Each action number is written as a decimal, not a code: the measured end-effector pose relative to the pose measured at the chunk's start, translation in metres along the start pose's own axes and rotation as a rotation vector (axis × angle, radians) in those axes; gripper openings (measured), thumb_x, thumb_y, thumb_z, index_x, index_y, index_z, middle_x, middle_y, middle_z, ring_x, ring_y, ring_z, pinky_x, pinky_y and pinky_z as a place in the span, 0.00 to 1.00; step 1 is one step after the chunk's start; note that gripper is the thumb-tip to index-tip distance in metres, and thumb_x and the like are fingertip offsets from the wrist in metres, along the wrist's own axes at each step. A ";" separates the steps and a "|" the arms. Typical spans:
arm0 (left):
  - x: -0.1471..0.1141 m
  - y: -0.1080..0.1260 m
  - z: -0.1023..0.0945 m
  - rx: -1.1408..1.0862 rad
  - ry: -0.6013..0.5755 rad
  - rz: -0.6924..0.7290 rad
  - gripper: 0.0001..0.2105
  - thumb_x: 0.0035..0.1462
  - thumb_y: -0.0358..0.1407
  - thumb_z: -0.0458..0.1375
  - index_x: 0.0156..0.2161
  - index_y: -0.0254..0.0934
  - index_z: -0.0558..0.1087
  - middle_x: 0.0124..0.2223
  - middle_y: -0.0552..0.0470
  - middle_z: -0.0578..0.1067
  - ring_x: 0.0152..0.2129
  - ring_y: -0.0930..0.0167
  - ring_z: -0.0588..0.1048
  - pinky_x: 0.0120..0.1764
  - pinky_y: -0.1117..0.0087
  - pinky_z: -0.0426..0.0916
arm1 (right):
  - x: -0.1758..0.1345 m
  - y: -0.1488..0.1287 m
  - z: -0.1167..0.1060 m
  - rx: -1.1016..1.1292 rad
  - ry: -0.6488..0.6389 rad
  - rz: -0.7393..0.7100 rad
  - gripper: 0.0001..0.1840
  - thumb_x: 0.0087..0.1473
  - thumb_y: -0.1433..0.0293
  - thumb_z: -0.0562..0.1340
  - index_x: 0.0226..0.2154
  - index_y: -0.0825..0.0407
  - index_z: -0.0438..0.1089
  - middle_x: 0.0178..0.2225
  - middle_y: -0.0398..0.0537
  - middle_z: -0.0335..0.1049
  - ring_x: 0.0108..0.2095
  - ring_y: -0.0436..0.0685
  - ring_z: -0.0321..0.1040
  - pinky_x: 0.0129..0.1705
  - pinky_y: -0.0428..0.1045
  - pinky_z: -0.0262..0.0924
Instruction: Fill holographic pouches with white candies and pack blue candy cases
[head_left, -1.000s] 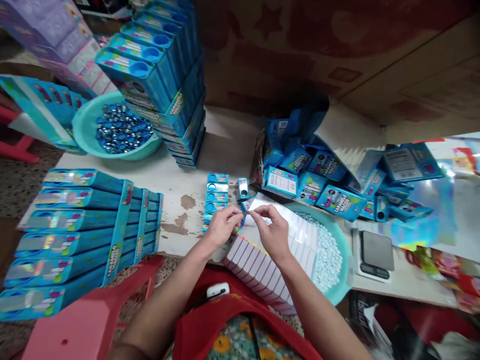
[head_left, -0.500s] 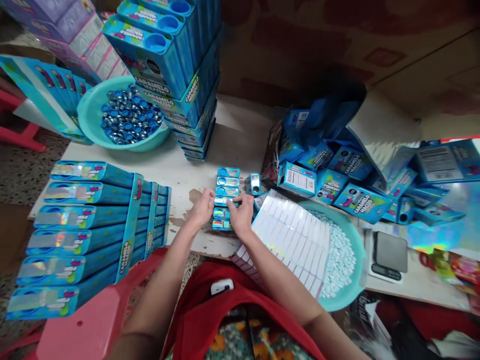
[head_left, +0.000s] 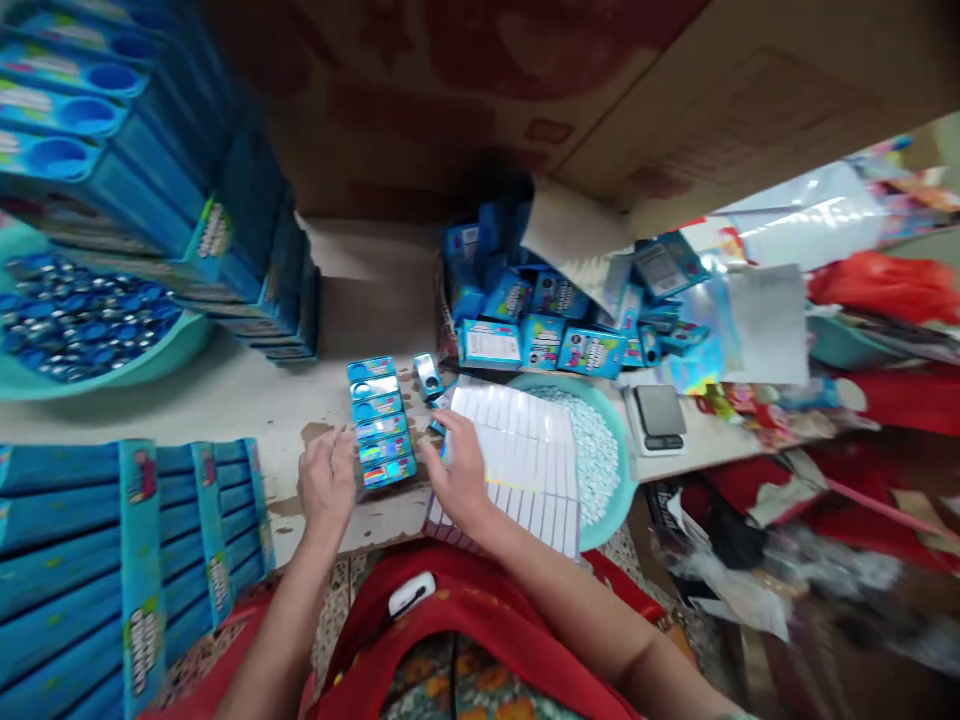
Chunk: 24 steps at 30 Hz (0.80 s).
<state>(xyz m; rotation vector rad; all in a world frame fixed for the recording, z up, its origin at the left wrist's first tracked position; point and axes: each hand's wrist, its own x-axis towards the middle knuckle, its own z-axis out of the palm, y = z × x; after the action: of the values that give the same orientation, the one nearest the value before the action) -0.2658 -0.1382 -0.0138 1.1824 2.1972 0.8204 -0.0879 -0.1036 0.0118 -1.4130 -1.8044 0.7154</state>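
Note:
A column of several small blue boxes [head_left: 380, 424] with shiny tops lies on the worn white table. My left hand [head_left: 328, 478] is at its left side, fingers loosely bent, slightly blurred and holding nothing I can see. To the right of the column, my right hand [head_left: 459, 472] has its thumb and fingers apart, over the left edge of a white ribbed stack [head_left: 517, 450]. A single small blue box [head_left: 427, 376] with a round dark spot lies beyond that hand. Another blue piece [head_left: 444, 402] is partly hidden beside the stack.
A turquoise basin [head_left: 624, 455] of pale candies sits right, beside a small scale [head_left: 661, 415]. Loose blue cartons [head_left: 592, 350] are heaped behind. Tall stacked blue boxes [head_left: 247, 250] and a basin [head_left: 191, 335] of blue-and-silver caps stand left; packed blue boxes [head_left: 67, 570] fill the near left.
The view has swung to the right. My hands have come off the column of small boxes and moved apart, the right one over to the white stack.

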 end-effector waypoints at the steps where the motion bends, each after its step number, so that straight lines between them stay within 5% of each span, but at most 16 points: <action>1: -0.003 0.015 0.002 -0.056 -0.006 0.047 0.23 0.60 0.49 0.44 0.48 0.35 0.71 0.47 0.42 0.74 0.46 0.63 0.72 0.51 0.61 0.64 | -0.010 0.007 -0.026 -0.072 0.123 0.016 0.20 0.55 0.68 0.58 0.51 0.49 0.59 0.50 0.53 0.62 0.52 0.59 0.59 0.56 0.58 0.54; 3: -0.010 0.048 0.016 -0.131 -0.155 0.108 0.21 0.58 0.48 0.49 0.48 0.36 0.70 0.44 0.45 0.76 0.40 0.66 0.74 0.46 0.65 0.67 | -0.035 0.032 -0.077 -0.235 0.312 0.198 0.24 0.54 0.63 0.60 0.52 0.52 0.58 0.51 0.56 0.60 0.53 0.62 0.57 0.56 0.62 0.52; 6: -0.012 0.090 0.052 -0.049 -0.391 0.196 0.24 0.53 0.43 0.57 0.54 0.37 0.66 0.43 0.46 0.76 0.38 0.64 0.74 0.43 0.64 0.68 | -0.069 0.077 -0.131 -0.299 0.365 0.521 0.29 0.52 0.57 0.60 0.51 0.55 0.59 0.50 0.60 0.61 0.48 0.64 0.60 0.51 0.63 0.58; 10: -0.007 0.110 0.086 -0.126 -0.463 0.158 0.27 0.50 0.36 0.58 0.57 0.34 0.62 0.34 0.50 0.74 0.32 0.67 0.73 0.41 0.65 0.67 | -0.093 0.107 -0.147 -0.130 0.408 0.749 0.34 0.47 0.54 0.62 0.52 0.55 0.60 0.50 0.59 0.64 0.41 0.60 0.66 0.45 0.59 0.63; 14: -0.024 0.112 0.063 -0.497 -0.699 0.244 0.14 0.54 0.39 0.55 0.44 0.35 0.72 0.36 0.52 0.73 0.34 0.70 0.71 0.42 0.69 0.67 | -0.101 0.101 -0.152 0.288 0.522 0.843 0.36 0.40 0.55 0.67 0.50 0.52 0.62 0.49 0.57 0.67 0.41 0.59 0.69 0.44 0.56 0.65; 18: -0.056 0.108 0.020 -0.625 -1.066 0.137 0.20 0.49 0.41 0.60 0.48 0.37 0.71 0.42 0.49 0.76 0.39 0.65 0.73 0.43 0.66 0.69 | -0.123 0.089 -0.184 0.733 0.353 0.858 0.23 0.36 0.60 0.71 0.37 0.51 0.71 0.38 0.50 0.75 0.37 0.59 0.72 0.41 0.54 0.67; 21: -0.079 0.116 0.006 -0.751 -1.163 0.022 0.34 0.46 0.46 0.61 0.60 0.40 0.62 0.49 0.44 0.75 0.41 0.59 0.75 0.42 0.61 0.70 | -0.145 0.084 -0.219 0.682 0.126 0.830 0.17 0.36 0.64 0.72 0.32 0.52 0.74 0.33 0.47 0.76 0.32 0.57 0.71 0.37 0.52 0.66; 24: -0.112 0.147 0.012 -0.544 -1.228 0.092 0.25 0.50 0.45 0.59 0.54 0.39 0.71 0.47 0.43 0.77 0.40 0.59 0.76 0.44 0.60 0.70 | -0.164 0.087 -0.256 0.584 -0.109 0.762 0.15 0.39 0.65 0.71 0.33 0.53 0.75 0.31 0.44 0.75 0.31 0.54 0.69 0.36 0.48 0.64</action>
<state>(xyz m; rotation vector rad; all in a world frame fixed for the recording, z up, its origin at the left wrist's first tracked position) -0.1219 -0.1670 0.0987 1.0517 0.8574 0.4435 0.1920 -0.2436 0.0598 -1.6331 -0.9400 1.5752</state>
